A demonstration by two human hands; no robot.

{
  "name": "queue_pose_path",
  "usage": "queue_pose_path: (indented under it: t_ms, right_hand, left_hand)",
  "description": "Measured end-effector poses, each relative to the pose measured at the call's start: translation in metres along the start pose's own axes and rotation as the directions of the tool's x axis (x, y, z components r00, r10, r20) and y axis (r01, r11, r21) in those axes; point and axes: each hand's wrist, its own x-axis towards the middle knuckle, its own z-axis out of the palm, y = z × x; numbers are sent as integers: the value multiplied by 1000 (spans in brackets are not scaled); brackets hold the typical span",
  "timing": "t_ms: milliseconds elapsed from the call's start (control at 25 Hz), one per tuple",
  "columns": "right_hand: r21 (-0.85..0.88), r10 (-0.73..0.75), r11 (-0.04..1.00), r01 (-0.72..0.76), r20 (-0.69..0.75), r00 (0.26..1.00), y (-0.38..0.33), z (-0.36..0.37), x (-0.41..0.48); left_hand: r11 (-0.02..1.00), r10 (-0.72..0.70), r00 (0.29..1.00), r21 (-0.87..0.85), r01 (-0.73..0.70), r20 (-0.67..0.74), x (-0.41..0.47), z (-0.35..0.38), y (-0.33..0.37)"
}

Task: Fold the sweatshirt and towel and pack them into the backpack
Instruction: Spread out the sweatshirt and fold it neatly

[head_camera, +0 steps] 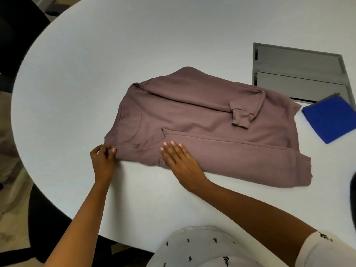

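Left hand point(104, 157) is pinching the sweatshirt point(202, 120) at its shoulder corner, right hand point(181, 160) is pressing flat and open near the collar, blue towel point(331, 120) lying just beyond the hem; lifting unevenly risks both tucked sleeves sliding loose.

The sweatshirt point(202, 120) lies flat on the bench point(96, 64), near its middle, collar to the left and hem to the right, with both sleeves folded across the body. The towel point(331, 120) lies folded on the bench just right of the sweatshirt, apart from it. A hatch point(300, 72) is set into the bench behind the towel, and the sweatshirt's far right corner touches its front edge. The left hand point(103, 160) pinches the sweatshirt's near left corner; the right hand point(181, 162) rests flat on its near edge.
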Motion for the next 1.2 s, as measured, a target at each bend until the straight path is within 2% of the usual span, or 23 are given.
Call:
queue_pose_path:
  t_ms: [120, 200, 320, 400, 480, 560, 680, 800, 880, 960, 1080, 1200]
  right_hand:
    - [13, -11, 1000, 11, 15, 1000, 5, 5, -2]
    - [40, -34, 999, 33, 12, 999, 6, 6, -6]
    - [84, -7, 996, 1, 74, 997, 0, 3, -12]
    - [182, 24, 982, -42, 100, 995, 0, -1, -12]
    - [314, 49, 947, -74, 85, 995, 3, -7, -11]
    - [397, 142, 910, -123, -20, 990, 3, -12, -4]
    - [351, 313, 905, -242, -161, 936, 5, -13, 20]
    - [274, 400, 897, -348, -166, 901, 12, -15, 52]
    - [266, 399, 890, -369, -66, 915, 13, -16, 75]
    - [294, 333, 891, -346, 93, 938, 14, -17, 95]
    - [159, 172, 964, -211, 229, 958, 21, -13, 118]
    - [80, 203, 969, -234, 284, 937, 25, -7, 128]
  left_hand:
    - [995, -66, 996, 77, 70, -55, 9, -3, 0]
    - [985, -165, 976, 24, 170, -146, 7, -3, 3]
    - [898, -440, 856, -106, 428, -270, 5, 9, 18]
    - [895, -332, 893, 197, 400, -303, 2, 11, 22]
    - [844, -55, 958, 499, 196, -283, -2, 12, 21]
    - [836, 190, 954, 548, -34, -230, -9, 12, 23]
    - [805, 426, 904, 450, -386, 14, -19, 24, 28]
    - [770, 488, 861, 393, -502, 143, -14, 27, 31]
    - [767, 506, 843, 350, -537, 184, -9, 25, 32]
    - [751, 513, 837, 371, -546, 193, -5, 25, 30]
    - [787, 429, 895, 437, -435, 118, -3, 26, 26]
    - [805, 319, 947, 520, -284, 24, -1, 29, 24]
